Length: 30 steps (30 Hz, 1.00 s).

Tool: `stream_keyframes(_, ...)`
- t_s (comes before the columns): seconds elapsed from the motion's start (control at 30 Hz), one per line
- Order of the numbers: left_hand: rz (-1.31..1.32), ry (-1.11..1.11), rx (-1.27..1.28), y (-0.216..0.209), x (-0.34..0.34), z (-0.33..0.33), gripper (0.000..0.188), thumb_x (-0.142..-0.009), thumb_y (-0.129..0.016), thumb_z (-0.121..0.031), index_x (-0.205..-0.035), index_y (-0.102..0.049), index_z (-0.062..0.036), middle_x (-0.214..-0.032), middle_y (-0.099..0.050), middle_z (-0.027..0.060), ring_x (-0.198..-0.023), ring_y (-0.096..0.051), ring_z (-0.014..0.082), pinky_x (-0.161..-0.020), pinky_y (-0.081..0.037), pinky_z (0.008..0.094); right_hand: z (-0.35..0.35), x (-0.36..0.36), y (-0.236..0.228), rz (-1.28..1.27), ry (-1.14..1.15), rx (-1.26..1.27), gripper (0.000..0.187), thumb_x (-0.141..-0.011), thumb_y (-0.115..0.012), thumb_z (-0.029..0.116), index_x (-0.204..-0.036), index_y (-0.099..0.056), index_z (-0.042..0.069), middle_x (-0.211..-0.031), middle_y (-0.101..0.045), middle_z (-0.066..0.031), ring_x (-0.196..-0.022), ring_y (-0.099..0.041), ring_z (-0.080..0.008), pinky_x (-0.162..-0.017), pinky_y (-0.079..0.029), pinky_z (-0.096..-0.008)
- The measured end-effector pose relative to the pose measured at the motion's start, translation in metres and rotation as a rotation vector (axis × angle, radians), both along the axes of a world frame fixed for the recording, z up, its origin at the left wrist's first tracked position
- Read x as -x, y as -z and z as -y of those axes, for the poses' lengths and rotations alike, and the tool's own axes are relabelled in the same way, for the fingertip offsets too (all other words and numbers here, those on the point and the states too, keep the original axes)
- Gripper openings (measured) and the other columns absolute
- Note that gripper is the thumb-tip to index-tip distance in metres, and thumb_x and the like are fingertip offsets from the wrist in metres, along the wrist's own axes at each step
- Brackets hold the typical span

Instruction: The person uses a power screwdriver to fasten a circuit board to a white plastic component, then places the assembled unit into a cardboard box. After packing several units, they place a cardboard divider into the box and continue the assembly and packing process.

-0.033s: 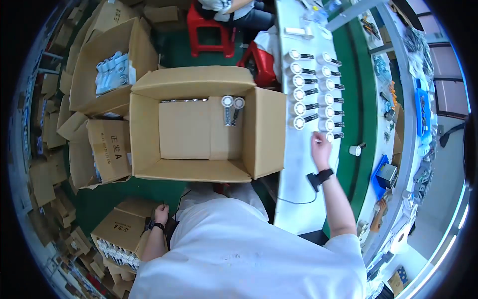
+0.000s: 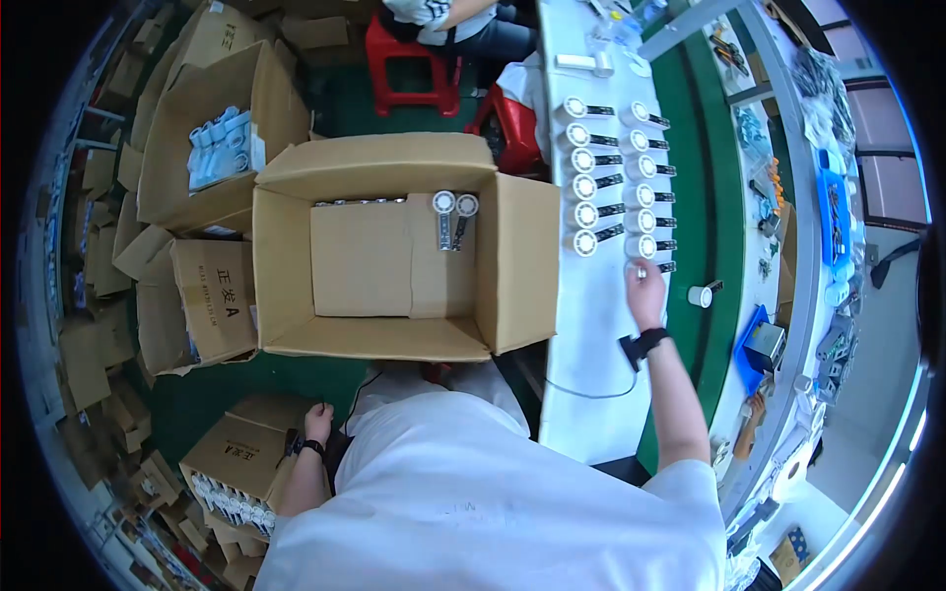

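Since the earlier frame, the right hand (image 2: 645,294) is shifting rightward to the nearest white round-headed item (image 2: 668,267).
Its fingers are partly covering the head; their grip is not showing clearly enough to tell. The item is lying on the white table (image 2: 591,394), ending a row. The left hand (image 2: 318,424) is hanging near a carton (image 2: 239,445), its finger state unclear.

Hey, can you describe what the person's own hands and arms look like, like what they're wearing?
The left hand and right hand are ungloved, each with a black wristband and a small dark box beside it. A thin dark cable runs to the right wrist. The forearms are bare below the short sleeves of a white shirt.
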<state>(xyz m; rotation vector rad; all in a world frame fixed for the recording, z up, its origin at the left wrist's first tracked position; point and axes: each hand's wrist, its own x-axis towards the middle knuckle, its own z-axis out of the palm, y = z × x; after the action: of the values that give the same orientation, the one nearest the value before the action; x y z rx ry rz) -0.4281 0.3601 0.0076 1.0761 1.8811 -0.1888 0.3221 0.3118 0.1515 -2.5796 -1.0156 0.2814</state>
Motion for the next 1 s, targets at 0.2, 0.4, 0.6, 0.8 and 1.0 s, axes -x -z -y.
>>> stream_keyframes(0.2, 0.033, -0.083, -0.045, -0.033, -0.05, 0.015, 0.046, -0.086, -0.062, -0.038, -0.106, -0.064, 0.0033, -0.09, -0.067, 0.008, -0.08, -0.062, 0.0155, -0.071, -0.048, 0.0291, 0.04, -0.122, 0.021, 0.361, -0.49, 0.549, 0.035, -0.074, -0.067, 0.009, -0.109, -0.06, 0.004, -0.141, -0.037, -0.0204, -0.13, -0.035, -0.0351, -0.107, -0.032, -0.0443)
stream_keyframes(0.4, -0.052, -0.073, 0.001, -0.078, -0.077, 0.031, 0.046, -0.086, -0.061, -0.039, -0.108, -0.064, 0.0015, -0.089, -0.066, 0.0078, -0.074, -0.06, 0.0155, -0.069, -0.047, 0.0287, 0.044, -0.164, 0.054, 0.271, -0.736, 0.529, 0.028, -0.071, -0.07, 0.01, -0.097, -0.064, 0.002, -0.136, -0.042, -0.0209, -0.126, -0.04, -0.036, -0.106, -0.035, -0.0428)
stream_keyframes(0.6, 0.028, -0.186, 0.078, -0.06, -0.036, 0.041, 0.042, -0.086, -0.06, -0.039, -0.1, -0.065, 0.0001, -0.083, -0.063, 0.0042, -0.068, -0.058, 0.015, -0.062, -0.045, 0.0281, 0.069, -0.102, 0.042, 0.063, -0.382, 0.324, 0.029, -0.073, -0.072, 0.019, -0.093, -0.066, -0.001, -0.108, -0.057, -0.0199, -0.102, -0.054, -0.0364, -0.09, -0.046, -0.041)
stream_keyframes(0.8, 0.085, -0.338, 0.083, -0.039, -0.012, 0.031, 0.039, -0.087, -0.059, -0.04, -0.095, -0.065, -0.002, -0.08, -0.06, 0.0023, -0.065, -0.056, 0.0134, -0.058, -0.043, 0.0272, 0.037, 0.051, -0.062, -0.319, -0.25, 0.044, 0.031, -0.075, -0.074, 0.02, -0.097, -0.067, -0.001, -0.101, -0.058, -0.0139, -0.086, -0.059, -0.0262, -0.073, -0.049, -0.0339)
stream_keyframes(1.0, 0.108, -0.453, 0.156, -0.015, 0.053, 0.015, 0.043, -0.088, -0.058, -0.045, -0.102, -0.062, -0.0039, -0.084, -0.06, 0.003, -0.065, -0.056, 0.0127, -0.057, -0.042, 0.0267, -0.129, 0.25, -0.06, -0.837, -0.321, 0.33, 0.035, -0.079, -0.071, 0.031, -0.089, -0.068, -0.002, -0.094, -0.063, -0.0149, -0.069, -0.063, -0.026, -0.066, -0.052, -0.0343)
